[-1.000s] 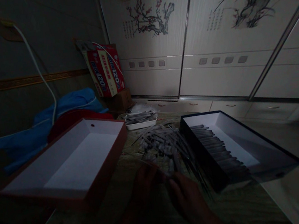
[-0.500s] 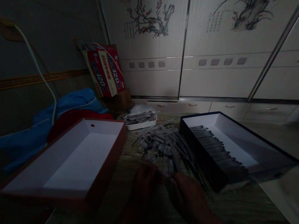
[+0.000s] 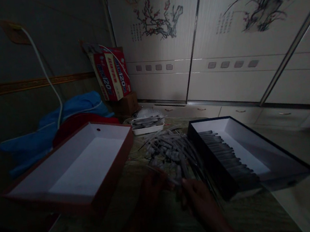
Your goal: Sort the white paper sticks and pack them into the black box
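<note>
In the head view, the left hand [image 3: 150, 187] is pinching a slim pale stick [image 3: 174, 181] with its fingertips, and the stick is slanting across the gap towards the right hand [image 3: 199, 198]. The right hand is curling its fingers beside the stick's near end; the light is too dim to tell whether it is gripping it. Both hands are hovering low over or resting on the table [image 3: 185, 227]; which of these, the shadow is hiding.

Just beyond the hands, a loose pile of clear tubes [image 3: 166, 147] is lying in a tangle, with thin dark rods [image 3: 201, 167] trailing down its right side, near the right hand. Farther out past the pile, a white tray [image 3: 149, 130] is holding more slim pieces. To the right of the right hand, a dark-sided box [image 3: 263, 147] is standing open, and a row of tubes [image 3: 226, 152] is lying side by side along its near left wall. To the left of the left hand, a red-sided box [image 3: 112, 164] is showing its white inside. Beyond that box, a blue cloth [image 3: 84, 103] is lying bunched, and farther ahead a red printed carton [image 3: 113, 74] is sitting on a brown carton [image 3: 128, 103].
</note>
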`<state>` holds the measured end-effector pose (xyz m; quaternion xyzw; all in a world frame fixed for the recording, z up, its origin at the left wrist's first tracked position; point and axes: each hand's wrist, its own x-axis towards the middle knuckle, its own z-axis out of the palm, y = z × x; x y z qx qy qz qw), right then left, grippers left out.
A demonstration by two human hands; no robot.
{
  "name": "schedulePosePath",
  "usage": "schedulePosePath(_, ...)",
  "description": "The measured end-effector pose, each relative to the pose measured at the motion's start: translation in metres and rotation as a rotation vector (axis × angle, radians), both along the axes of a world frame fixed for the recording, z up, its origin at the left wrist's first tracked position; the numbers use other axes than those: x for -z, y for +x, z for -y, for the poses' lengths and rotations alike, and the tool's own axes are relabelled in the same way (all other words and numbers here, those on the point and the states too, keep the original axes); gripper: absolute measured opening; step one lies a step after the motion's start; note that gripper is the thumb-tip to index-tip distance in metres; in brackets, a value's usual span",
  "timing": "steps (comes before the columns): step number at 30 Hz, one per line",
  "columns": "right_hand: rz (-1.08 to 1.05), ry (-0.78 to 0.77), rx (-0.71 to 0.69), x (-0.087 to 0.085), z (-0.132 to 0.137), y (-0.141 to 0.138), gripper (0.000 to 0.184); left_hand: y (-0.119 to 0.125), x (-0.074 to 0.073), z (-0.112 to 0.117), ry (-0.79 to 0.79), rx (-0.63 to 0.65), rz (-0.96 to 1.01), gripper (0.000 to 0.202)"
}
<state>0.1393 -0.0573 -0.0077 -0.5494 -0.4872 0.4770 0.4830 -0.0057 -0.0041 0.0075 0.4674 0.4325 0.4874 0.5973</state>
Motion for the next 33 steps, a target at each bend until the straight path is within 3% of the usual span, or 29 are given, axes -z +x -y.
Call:
schedulePosePath(3,0.331,0.27,0.084,-0.009,0.006,-0.003,0.031,0.002,0.002,0.001,0.038,0.029,-0.059,0.018)
schedulePosePath(7,0.418,0.372,-0.026,0.0,0.004,-0.004,0.028,0.006,0.003,0.005,0.126,0.077,-0.217,0.016)
schedulePosePath(11,0.45,0.341,0.211,0.011,-0.004,0.01,0.032,0.008,-0.001,0.003,0.229,0.052,-0.462,0.024)
schedulePosePath(14,0.417,0.295,0.363,0.012,-0.007,0.021,0.035,0.014,-0.002,-0.009,0.474,0.092,-0.74,0.017)
schedulePosePath(18,0.412,0.273,0.44,0.012,-0.008,0.026,0.036,0.028,0.01,-0.035,0.783,0.084,-1.093,0.02)
schedulePosePath(20,0.434,0.255,0.429,0.012,-0.008,0.025,0.037,0.035,0.021,-0.048,0.857,0.09,-1.221,0.018)
schedulePosePath(23,0.451,0.232,0.394,0.009,-0.007,0.023,0.038,0.042,0.034,-0.059,0.869,0.099,-1.242,0.021)
schedulePosePath(26,0.461,0.216,0.362,0.005,-0.007,0.02,0.04,0.044,0.035,-0.06,0.869,0.103,-1.225,0.023)
schedulePosePath(31,0.518,0.261,0.418,0.01,-0.004,0.017,0.041,0.037,0.016,-0.052,0.821,0.029,-1.15,0.013)
schedulePosePath(33,0.573,0.288,0.432,0.013,-0.002,0.016,0.041,0.028,0.006,-0.046,0.61,-0.029,-0.853,0.007)
